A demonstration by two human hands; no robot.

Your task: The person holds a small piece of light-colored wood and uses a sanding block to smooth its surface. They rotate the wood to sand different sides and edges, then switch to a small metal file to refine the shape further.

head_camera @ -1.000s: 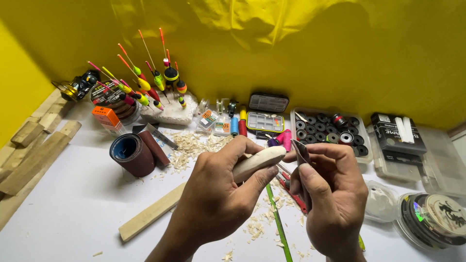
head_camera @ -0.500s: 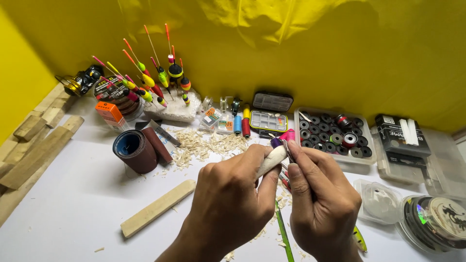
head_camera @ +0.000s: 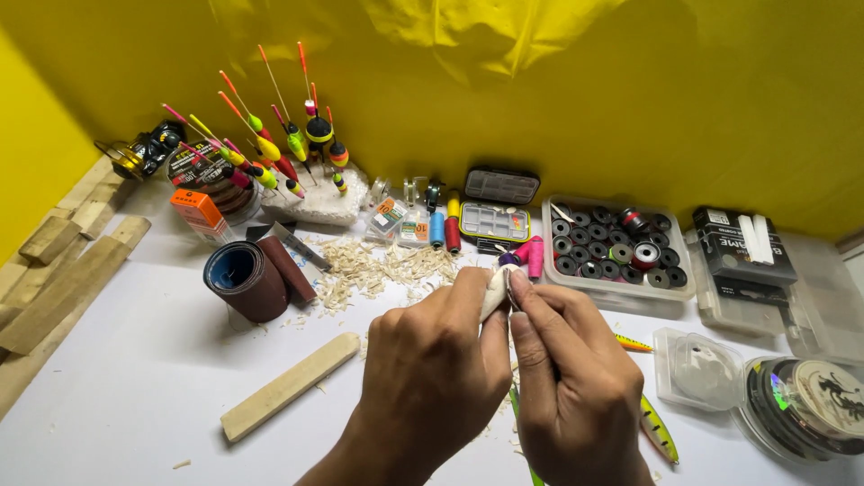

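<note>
Head view: the left hand (head_camera: 432,360) is closed around a pale carved wooden piece (head_camera: 494,290), whose rounded tip pokes out above its thumb. The right hand (head_camera: 567,369) presses against it, fingers pinched on a small blade (head_camera: 510,290) that touches the wood. Judging from the wood shavings (head_camera: 378,268) heaped just beyond the knuckles, a good deal of whittling is done; the piece looks rounded but bare and unpainted, so smoothing and finishing seem left.

Left of the left hand lies a wooden stick (head_camera: 290,385), with open white table (head_camera: 135,396) around it; farther off stand rolls of sandpaper (head_camera: 250,279). Beyond the hands the room is crowded: painted floats (head_camera: 270,148) and a tray of spools (head_camera: 617,252). A fishing lure (head_camera: 658,430) lies just right of the right wrist, clear boxes (head_camera: 697,367) near.
</note>
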